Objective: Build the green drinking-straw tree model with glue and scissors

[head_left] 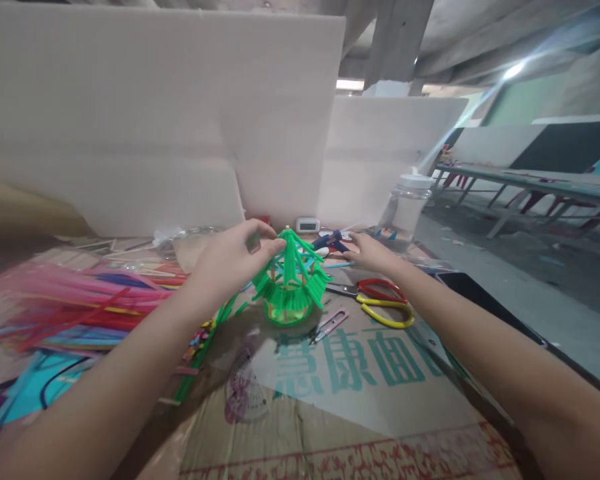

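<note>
A small green pavilion model point(289, 270), which looks built from fuzzy pipe cleaners over thin sticks, stands upright on the work surface. My left hand point(233, 253) is at its left side, thumb and bent forefinger closed on the roof near the peak; the other fingers are hidden. My right hand point(373, 253) reaches forward with thumb and forefinger apart, beside a dark blue glue gun point(330, 241) behind the model. Whether the fingertips touch the gun is unclear. Scissors point(386, 301) with red and yellow handles lie below my right hand. Pink thread snips point(331, 325) rest before the model.
Loose pipe cleaners point(90, 310) in pink, red and blue are heaped at left. A small digital display point(307, 225) and a clear bottle point(407, 207) stand at the back, before white boards point(280, 120). A dark phone-like slab point(485, 307) lies at right. Printed sheeting point(350, 407) covers the front.
</note>
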{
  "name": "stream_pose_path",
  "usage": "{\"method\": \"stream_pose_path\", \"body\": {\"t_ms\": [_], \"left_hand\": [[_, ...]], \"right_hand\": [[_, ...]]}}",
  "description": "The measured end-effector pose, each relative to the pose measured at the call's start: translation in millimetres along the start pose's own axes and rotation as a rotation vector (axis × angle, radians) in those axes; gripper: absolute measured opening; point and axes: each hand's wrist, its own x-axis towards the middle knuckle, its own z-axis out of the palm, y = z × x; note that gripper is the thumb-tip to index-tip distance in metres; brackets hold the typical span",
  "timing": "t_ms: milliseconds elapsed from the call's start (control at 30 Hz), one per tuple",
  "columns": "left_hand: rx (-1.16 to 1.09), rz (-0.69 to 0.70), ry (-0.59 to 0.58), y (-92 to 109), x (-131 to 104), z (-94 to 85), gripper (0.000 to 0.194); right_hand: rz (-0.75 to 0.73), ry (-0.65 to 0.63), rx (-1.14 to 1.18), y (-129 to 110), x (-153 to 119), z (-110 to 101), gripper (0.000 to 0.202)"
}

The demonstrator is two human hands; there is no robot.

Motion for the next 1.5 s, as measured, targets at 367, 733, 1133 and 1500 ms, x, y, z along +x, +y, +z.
{"method": "stream_pose_path", "body": {"t_ms": [367, 733, 1133, 1500], "left_hand": [[0.06, 0.226, -0.126, -13.6, 5.7, 1.6, 0.04], [0.058, 0.254, -0.104, -19.2, 7.1, -3.7, 0.036], [-0.174, 0.122, 0.016, -5.6, 1.9, -2.1, 0.037], [-0.161, 0.096, 0.008, -3.2, 1.3, -1.2, 0.033]], "right_hand": [[0.074, -0.105, 0.225, -8.7, 31.7, 29.0, 0.035], [0.088, 0.082, 0.411, -14.0, -1.1, -21.4, 0.041], [-0.155, 0.148, 0.627, -62.8, -83.0, -61.8, 0.028], [-0.376, 0.027, 0.596, -92.6, -103.8, -61.4, 0.021]]}}
